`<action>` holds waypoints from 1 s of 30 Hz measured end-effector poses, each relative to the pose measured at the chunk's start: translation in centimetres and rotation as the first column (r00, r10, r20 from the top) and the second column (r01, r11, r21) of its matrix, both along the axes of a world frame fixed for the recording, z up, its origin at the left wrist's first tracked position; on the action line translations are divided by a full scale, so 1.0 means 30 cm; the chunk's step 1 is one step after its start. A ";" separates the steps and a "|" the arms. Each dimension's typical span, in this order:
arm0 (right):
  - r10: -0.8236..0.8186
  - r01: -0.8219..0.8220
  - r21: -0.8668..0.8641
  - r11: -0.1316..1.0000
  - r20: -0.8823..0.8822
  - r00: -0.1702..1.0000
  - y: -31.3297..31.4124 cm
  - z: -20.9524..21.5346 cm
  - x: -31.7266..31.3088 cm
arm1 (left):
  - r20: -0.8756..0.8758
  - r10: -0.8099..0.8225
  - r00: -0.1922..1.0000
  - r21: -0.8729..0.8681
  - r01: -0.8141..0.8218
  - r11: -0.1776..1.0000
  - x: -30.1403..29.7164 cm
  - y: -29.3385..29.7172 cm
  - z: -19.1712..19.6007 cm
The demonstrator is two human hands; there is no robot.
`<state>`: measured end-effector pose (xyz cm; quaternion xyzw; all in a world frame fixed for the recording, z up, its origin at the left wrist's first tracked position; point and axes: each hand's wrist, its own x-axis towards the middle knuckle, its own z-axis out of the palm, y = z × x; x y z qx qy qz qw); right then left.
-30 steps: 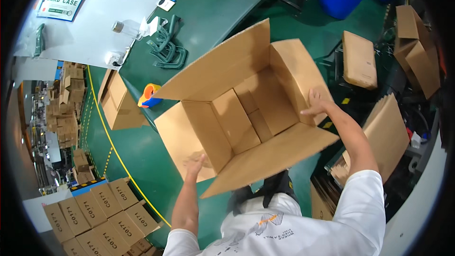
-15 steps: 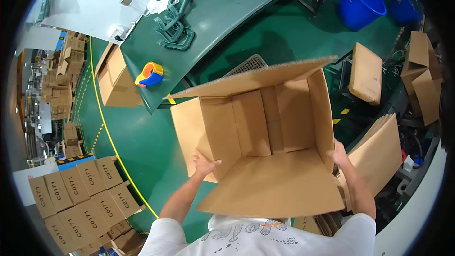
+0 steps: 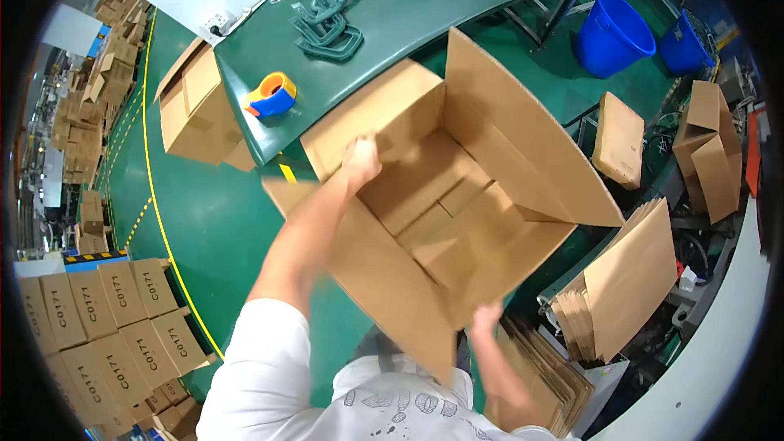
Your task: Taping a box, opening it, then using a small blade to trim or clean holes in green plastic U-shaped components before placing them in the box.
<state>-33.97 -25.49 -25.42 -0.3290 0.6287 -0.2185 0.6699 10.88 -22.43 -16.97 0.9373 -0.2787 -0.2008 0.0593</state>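
Observation:
An open brown cardboard box is held up in front of me, tilted, with its flaps spread and its bare inside facing me. My left hand grips the box's upper-left edge, fingers curled over a side wall. Low on the near right side, my right hand is closed on the box's edge; it is slightly blurred and part of its grip is hidden. Just past the box, a blue tape dispenser with an orange-yellow roll rests on the corner of the green worktable.
Green frame-like pieces lie on the table. Flat cardboard sheets lean at my right. Blue buckets stand far right. Another carton sits by the table's left end. Stacked cartons fill the lower left.
The box has turned clockwise. My left hand has moved up and away to the upper-left edge, while my right hand has come down and nearer along the right side.

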 end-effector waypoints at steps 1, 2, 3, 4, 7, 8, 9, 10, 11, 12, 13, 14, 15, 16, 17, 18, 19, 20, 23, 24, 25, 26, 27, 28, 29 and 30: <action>0.087 -0.088 -0.040 0.995 -0.029 0.996 0.100 -0.013 0.061 | 0.088 -0.074 0.993 -0.046 0.079 0.996 -0.017 0.007 0.022; 0.166 -0.170 -0.079 0.982 -0.056 0.985 0.193 -0.014 0.131 | 0.185 -0.148 0.972 -0.085 0.166 0.983 -0.024 0.006 0.052; 0.232 -0.232 -0.049 0.972 -0.012 0.973 0.265 0.048 0.218 | 0.114 -0.195 0.974 -0.104 0.207 0.973 -0.040 0.013 0.103; 0.293 -0.292 -0.021 0.956 0.034 0.956 0.325 0.117 0.292 | 0.042 -0.246 0.968 -0.124 0.249 0.961 -0.070 0.033 0.156; 0.722 -0.695 0.230 0.682 -0.063 0.689 0.436 0.030 0.368 | -0.051 -0.233 0.971 -0.138 0.224 0.965 -0.205 0.125 0.248; 0.817 -0.806 0.140 0.576 -0.137 0.560 0.429 0.048 0.369 | -0.101 -0.224 0.969 -0.117 0.212 0.970 -0.252 0.156 0.261; 0.881 -0.895 0.065 0.441 -0.222 0.418 0.418 0.074 0.363 | -0.078 -0.200 0.977 -0.138 0.188 0.972 -0.311 0.198 0.288; 0.907 -0.956 0.010 0.293 -0.320 0.274 0.399 0.116 0.356 | -0.112 -0.150 0.982 -0.148 0.133 0.980 -0.353 0.231 0.323; 0.895 -0.992 -0.025 0.127 -0.428 0.126 0.362 0.164 0.340 | -0.054 -0.107 0.993 -0.165 0.097 0.982 -0.395 0.283 0.323; 0.844 -0.998 -0.034 -0.044 -0.537 -0.019 0.312 0.220 0.321 | 0.083 -0.106 0.991 -0.165 0.119 0.979 -0.437 0.335 0.360; 0.809 -0.965 -0.258 -0.034 -0.574 0.125 0.244 0.312 0.324 | 0.234 -0.090 0.968 -0.207 0.140 0.968 -0.468 0.419 0.368; 0.772 -0.887 -0.461 -0.034 -0.576 0.269 0.167 0.419 0.346 | 0.245 -0.012 0.969 -0.102 0.038 0.994 -0.506 0.464 0.418; 0.569 -0.844 -0.493 -0.212 -0.764 0.303 0.088 0.541 0.372 | 0.250 0.018 0.968 -0.076 0.001 0.997 -0.529 0.527 0.424; 0.327 -0.785 -0.468 -0.405 -0.876 0.354 0.001 0.626 0.404 | 0.330 0.037 0.943 -0.145 0.013 0.989 -0.553 0.599 0.400; 0.194 -0.836 -0.390 -0.387 -0.921 0.339 -0.089 0.620 0.413 | 0.342 0.069 0.937 -0.131 -0.025 0.991 -0.569 0.648 0.383; 0.062 -0.879 -0.316 -0.357 -0.947 0.315 -0.182 0.601 0.415 | 0.356 0.100 0.929 -0.113 -0.064 0.992 -0.572 0.680 0.373; 0.024 -0.930 -0.258 -0.262 -0.965 0.261 -0.269 0.598 0.413 | 0.380 0.133 0.916 -0.112 -0.097 0.989 -0.565 0.698 0.368; -0.010 -0.965 -0.202 -0.165 -0.978 0.206 -0.357 0.583 0.407 | 0.407 0.166 0.898 -0.112 -0.131 0.985 -0.558 0.709 0.360; 0.287 -0.990 -0.047 0.131 -0.954 0.083 -0.573 0.378 0.373 | 0.462 0.219 0.859 -0.031 -0.232 0.972 -0.543 0.698 0.308; 0.408 -0.986 0.034 0.162 -0.912 0.036 -0.576 0.352 0.402 | 0.480 0.232 0.846 0.016 -0.273 0.962 -0.537 0.696 0.286; 0.526 -0.978 0.110 0.176 -0.850 -0.001 -0.555 0.330 0.457 | 0.485 0.273 0.831 0.060 -0.343 0.937 -0.519 0.707 0.271; 0.634 -0.965 0.190 0.180 -0.773 -0.034 -0.529 0.309 0.500 | 0.495 0.304 0.814 0.062 -0.382 0.922 -0.511 0.716 0.258; 0.555 -0.959 0.243 0.146 -0.822 -0.124 -0.491 0.260 0.521 | 0.507 0.333 0.795 0.065 -0.420 0.905 -0.498 0.723 0.246; 0.694 -0.968 0.192 0.163 -0.719 -0.026 -0.502 0.187 0.506 | 0.516 0.358 0.778 0.068 -0.454 0.888 -0.486 0.733 0.237; 0.808 -0.971 0.142 0.191 -0.584 0.074 -0.530 0.081 0.480 | 0.516 0.364 0.776 0.093 -0.473 0.876 -0.473 0.751 0.221; 0.888 -0.968 0.095 0.233 -0.426 0.172 -0.549 -0.010 0.465 | 0.501 0.379 0.778 0.109 -0.491 0.864 -0.451 0.760 0.207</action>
